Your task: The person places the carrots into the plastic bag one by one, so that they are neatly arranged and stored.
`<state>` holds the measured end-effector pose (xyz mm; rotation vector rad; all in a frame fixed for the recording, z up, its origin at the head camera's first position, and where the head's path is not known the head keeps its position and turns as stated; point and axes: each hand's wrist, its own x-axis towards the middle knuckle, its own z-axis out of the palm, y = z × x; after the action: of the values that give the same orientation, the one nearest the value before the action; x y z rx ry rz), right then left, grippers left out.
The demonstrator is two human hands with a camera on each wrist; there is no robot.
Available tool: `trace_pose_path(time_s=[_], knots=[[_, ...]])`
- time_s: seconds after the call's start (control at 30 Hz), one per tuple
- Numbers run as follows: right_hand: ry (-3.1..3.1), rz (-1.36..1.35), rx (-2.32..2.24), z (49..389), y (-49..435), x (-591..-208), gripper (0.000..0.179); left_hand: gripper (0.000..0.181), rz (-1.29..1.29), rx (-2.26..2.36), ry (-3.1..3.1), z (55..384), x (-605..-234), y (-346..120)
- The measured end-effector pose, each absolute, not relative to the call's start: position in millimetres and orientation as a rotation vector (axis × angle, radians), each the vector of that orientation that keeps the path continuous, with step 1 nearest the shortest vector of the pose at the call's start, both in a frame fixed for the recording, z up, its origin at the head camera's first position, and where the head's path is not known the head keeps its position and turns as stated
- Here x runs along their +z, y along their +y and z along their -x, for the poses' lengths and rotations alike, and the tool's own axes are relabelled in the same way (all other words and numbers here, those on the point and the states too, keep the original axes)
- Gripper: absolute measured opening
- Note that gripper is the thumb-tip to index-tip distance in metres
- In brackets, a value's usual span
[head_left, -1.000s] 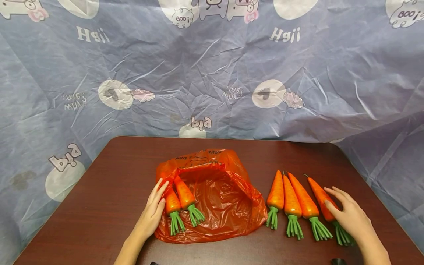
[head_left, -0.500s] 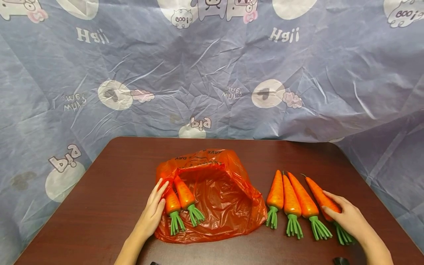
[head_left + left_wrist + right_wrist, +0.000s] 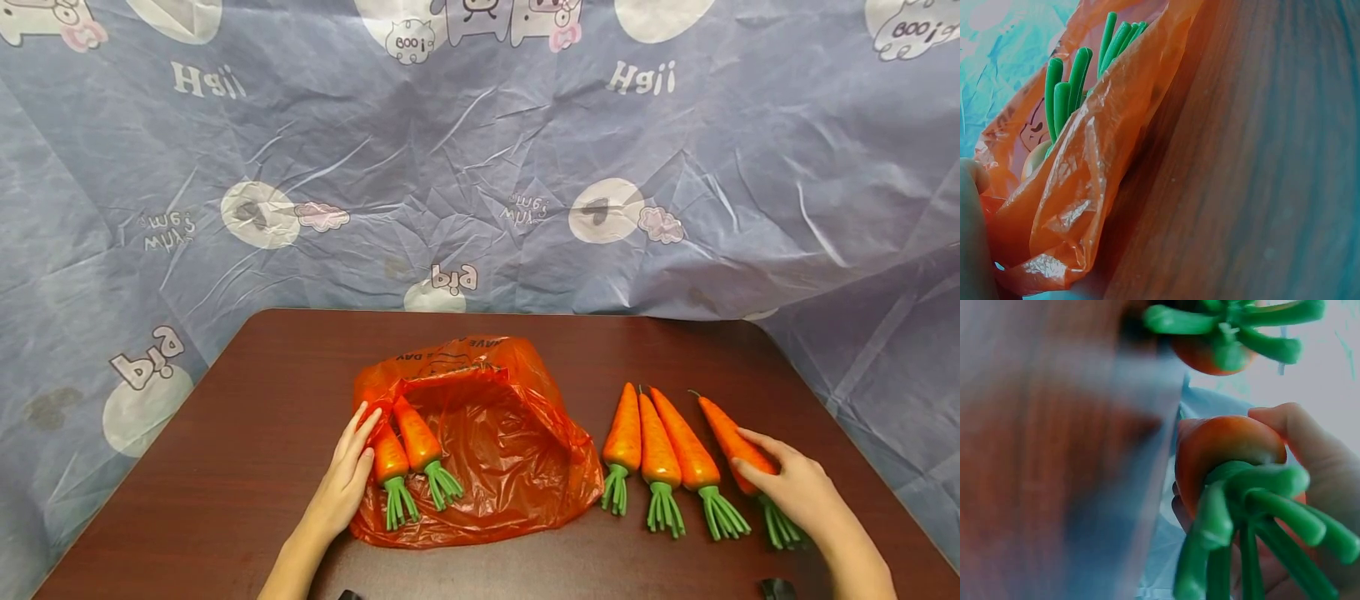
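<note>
My left hand [image 3: 341, 487] lies along the left side of an orange-red plastic bag [image 3: 517, 500], its fairly straight fingers against the film. Two carrots [image 3: 420, 437] lie in the bag's mouth, green stems [image 3: 1072, 84] pointing out. On the right, my right hand [image 3: 795, 492] grips the outermost carrot [image 3: 727, 433] near its thick end. The right wrist view shows the thumb on one side of that carrot [image 3: 1229, 440] and dark fingertips on the other; its green stems stick out toward the camera.
Three more carrots [image 3: 660, 446] lie side by side between the bag and my right hand, stems toward me. The dark wooden table [image 3: 225, 467] ends at a hanging blue-grey printed cloth [image 3: 450, 167]. Small black objects [image 3: 777, 588] show at the near edge.
My right hand came down around the outermost carrot and took hold of it. That carrot has shifted slightly to the right. The left hand and bag stay put.
</note>
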<state>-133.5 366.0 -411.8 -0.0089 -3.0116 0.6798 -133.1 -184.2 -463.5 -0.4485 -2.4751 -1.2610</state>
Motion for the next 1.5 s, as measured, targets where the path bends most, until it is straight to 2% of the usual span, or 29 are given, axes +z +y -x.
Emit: trace_pose_path(time_s=[0.73, 1.5], knots=[[-2.874, -0.119, 0.645, 111.7, 318.3, -367.2, 0.052, 0.048, 0.440, -1.283, -2.467, 132.9, -463.1, -183.8], [-2.622, -0.479, 0.772, 88.0, 238.4, -366.7, 0.052, 0.048, 0.453, -1.271, -2.472, 132.5, -461.8, -184.3]])
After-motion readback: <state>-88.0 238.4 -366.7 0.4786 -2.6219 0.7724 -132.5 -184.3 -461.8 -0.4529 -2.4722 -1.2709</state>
